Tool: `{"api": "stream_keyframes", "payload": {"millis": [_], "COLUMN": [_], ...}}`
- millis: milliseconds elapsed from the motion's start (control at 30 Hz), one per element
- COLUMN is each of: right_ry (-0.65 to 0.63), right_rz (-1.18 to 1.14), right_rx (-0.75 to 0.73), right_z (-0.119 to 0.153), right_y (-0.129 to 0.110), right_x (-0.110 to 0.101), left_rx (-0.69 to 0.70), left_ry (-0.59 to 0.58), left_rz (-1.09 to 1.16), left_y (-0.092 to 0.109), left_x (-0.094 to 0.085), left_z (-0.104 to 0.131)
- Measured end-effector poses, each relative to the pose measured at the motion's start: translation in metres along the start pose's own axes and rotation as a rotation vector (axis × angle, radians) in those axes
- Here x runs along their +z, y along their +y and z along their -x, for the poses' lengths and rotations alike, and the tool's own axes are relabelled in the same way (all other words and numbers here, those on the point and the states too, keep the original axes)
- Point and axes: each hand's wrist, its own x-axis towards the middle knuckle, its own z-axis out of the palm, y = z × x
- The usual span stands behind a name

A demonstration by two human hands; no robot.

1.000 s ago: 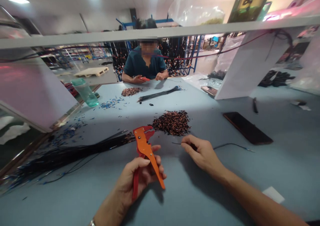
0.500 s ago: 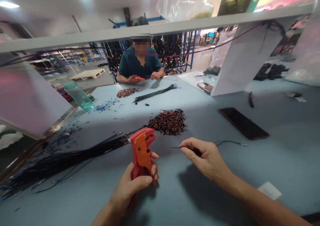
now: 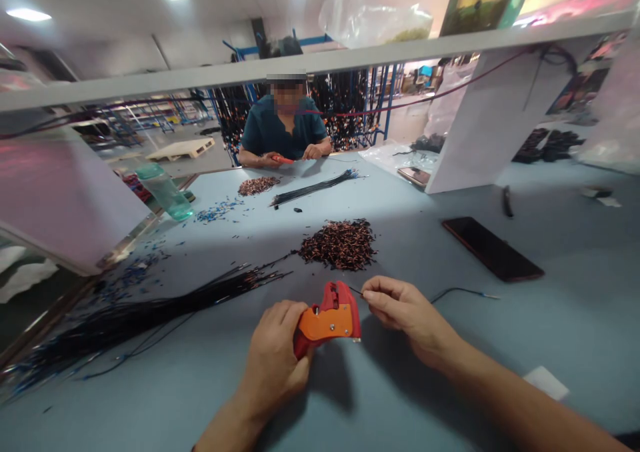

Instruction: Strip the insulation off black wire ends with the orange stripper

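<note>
My left hand [image 3: 280, 352] is wrapped round the handle of a red and orange wire stripper [image 3: 327, 322], whose jaws point up and to the right. In my right hand [image 3: 400, 305] a thin black wire [image 3: 454, 292] is pinched between thumb and fingers. Its short front end sticks out at the head of the stripper; whether it sits inside the jaws I cannot tell. The wire's other end, with a blue and metal tip, trails out to the right. Just beyond the stripper lies a heap of small black and copper offcuts [image 3: 340, 244].
At left lies a long bundle of black wires [image 3: 165, 312]. A dark phone [image 3: 493, 249] rests at right. Across the table, a person [image 3: 285, 129] holds a red tool near a smaller wire bundle [image 3: 315, 187]. A green bottle [image 3: 165, 192] stands by the left panel; a shelf [image 3: 320, 62] spans above.
My left hand has turned the wire stripper over to the right, bringing its head up to the wire's front end. My right hand keeps its pinch in nearly the same place.
</note>
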Motion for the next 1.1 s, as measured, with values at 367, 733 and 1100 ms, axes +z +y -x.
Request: {"api": "stream_keyframes", "payload": {"millis": [367,733,1100], "right_ry": [0.024,0.015,0.089], "right_rz": [-0.090,0.271,0.368], "right_rx": [-0.035,-0.221,-0.178], "right_z": [0.003,0.014,0.016], "right_y": [-0.002,-0.012,-0.012], "right_x": [-0.001,0.002,0.004], "left_rx": [-0.017,-0.435,-0.344], "left_ry": [-0.012,-0.116,-0.112], "left_rz": [0.383,1.220,1.026], "left_y": [0.010,0.009,0.009], "left_x": [-0.003,-0.006,-0.006], "left_z": [0.007,0.008,0.013]}}
